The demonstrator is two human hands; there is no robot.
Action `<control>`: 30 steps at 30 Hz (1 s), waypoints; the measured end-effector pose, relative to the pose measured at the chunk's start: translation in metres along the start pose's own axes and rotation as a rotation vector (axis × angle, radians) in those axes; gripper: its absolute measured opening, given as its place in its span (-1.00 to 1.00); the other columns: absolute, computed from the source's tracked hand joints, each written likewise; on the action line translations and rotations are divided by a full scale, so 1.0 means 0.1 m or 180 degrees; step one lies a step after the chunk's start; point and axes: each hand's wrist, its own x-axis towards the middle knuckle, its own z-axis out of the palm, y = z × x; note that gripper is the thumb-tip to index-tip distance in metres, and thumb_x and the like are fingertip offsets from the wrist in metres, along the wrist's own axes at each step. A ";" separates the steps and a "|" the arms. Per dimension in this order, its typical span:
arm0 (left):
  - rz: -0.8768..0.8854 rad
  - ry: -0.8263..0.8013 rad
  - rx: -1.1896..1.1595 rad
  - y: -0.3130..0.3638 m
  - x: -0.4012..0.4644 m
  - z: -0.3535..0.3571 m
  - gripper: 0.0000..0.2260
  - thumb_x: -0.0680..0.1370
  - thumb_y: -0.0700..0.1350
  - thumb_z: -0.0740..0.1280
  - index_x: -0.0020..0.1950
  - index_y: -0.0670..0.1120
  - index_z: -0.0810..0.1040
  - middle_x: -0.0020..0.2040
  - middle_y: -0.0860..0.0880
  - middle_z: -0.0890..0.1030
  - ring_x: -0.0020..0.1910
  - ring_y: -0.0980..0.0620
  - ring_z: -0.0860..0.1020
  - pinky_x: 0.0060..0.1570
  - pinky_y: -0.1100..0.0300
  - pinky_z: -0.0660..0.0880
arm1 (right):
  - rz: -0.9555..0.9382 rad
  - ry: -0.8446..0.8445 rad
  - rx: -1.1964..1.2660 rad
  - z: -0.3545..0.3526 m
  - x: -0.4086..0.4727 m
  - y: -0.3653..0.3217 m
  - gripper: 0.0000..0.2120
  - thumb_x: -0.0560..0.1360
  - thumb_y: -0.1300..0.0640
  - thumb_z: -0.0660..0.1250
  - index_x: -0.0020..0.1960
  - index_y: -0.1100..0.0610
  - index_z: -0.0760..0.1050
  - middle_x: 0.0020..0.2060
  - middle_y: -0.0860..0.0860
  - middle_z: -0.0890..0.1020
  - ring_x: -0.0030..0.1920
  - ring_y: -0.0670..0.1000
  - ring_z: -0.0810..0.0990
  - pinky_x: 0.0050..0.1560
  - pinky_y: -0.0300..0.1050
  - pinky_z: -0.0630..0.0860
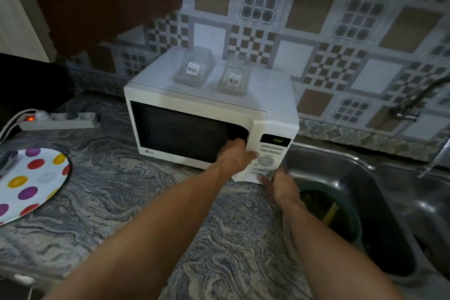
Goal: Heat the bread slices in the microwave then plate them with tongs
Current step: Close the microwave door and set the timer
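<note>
Two hands at microwave (209, 126) | left hand (237, 154) grasping door edge, door shut | right hand (280, 184) open-fingered by control panel (267, 158) | bread unseen, maybe inside | tongs unseen | plate (31, 182) waits left | next: probably pull door.

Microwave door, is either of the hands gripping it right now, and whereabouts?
The left hand grips the microwave door at its right edge, beside the control panel. The right hand holds nothing; its fingertips are at the panel's lower buttons.
</note>
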 end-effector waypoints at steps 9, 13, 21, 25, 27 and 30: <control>-0.0137 0.0001 0.0494 0.11 0.03 -0.01 -0.52 0.56 0.19 0.32 0.23 -0.20 0.50 0.18 -0.19 0.56 0.09 -0.20 0.57 0.07 0.01 0.55 | -0.0007 0.0174 -0.0631 -0.04 -0.02 -0.04 -0.45 0.59 -0.25 0.21 0.32 0.19 0.35 0.18 0.17 0.62 0.18 0.20 0.60 0.12 0.03 0.50; -0.0160 0.0001 0.0343 0.10 0.02 0.01 -0.53 0.54 0.19 0.34 0.21 -0.17 0.53 0.15 -0.17 0.58 0.06 -0.18 0.59 0.07 -0.03 0.57 | 0.0010 0.0015 -0.0307 -0.07 -0.03 -0.07 -0.44 0.56 -0.22 0.28 0.32 0.18 0.32 0.19 0.17 0.60 0.18 0.20 0.60 0.14 0.05 0.53; -0.0066 0.0032 0.0057 0.06 -0.04 0.06 -0.55 0.56 0.16 0.32 0.29 -0.14 0.52 0.21 -0.19 0.55 0.13 -0.17 0.56 0.14 -0.01 0.54 | -0.0510 0.0250 0.0390 -0.74 0.04 -0.34 -0.25 0.27 -0.06 0.57 0.35 0.03 0.30 0.13 -0.01 0.42 0.10 0.03 0.50 0.17 -0.01 0.52; -0.0055 0.0050 0.0012 0.04 -0.04 0.05 -0.56 0.58 0.12 0.31 0.35 -0.13 0.50 0.24 -0.20 0.50 0.17 -0.20 0.53 0.16 0.05 0.49 | -0.0799 0.0382 0.0531 -1.01 0.16 -0.39 -0.27 0.21 -0.16 0.43 0.35 -0.13 0.31 0.22 0.00 0.47 0.18 0.07 0.53 0.20 0.16 0.56; -0.0011 0.0047 -0.0017 0.02 -0.04 0.06 -0.57 0.57 0.13 0.32 0.32 -0.12 0.52 0.21 -0.17 0.54 0.14 -0.19 0.55 0.15 0.04 0.51 | -0.0956 0.0457 0.0519 -1.13 0.06 -0.47 -0.27 0.27 -0.16 0.41 0.40 -0.11 0.27 0.27 0.03 0.45 0.24 0.10 0.50 0.23 0.22 0.52; 0.0103 0.0040 0.0030 0.00 -0.02 0.08 -0.59 0.56 0.16 0.31 0.26 -0.10 0.55 0.14 -0.16 0.61 0.07 -0.15 0.59 0.09 0.00 0.56 | -0.1192 0.0738 0.0300 -1.24 -0.09 -0.66 -0.13 0.41 -0.17 0.41 0.57 0.03 0.08 0.51 0.06 0.26 0.48 0.12 0.28 0.45 0.17 0.31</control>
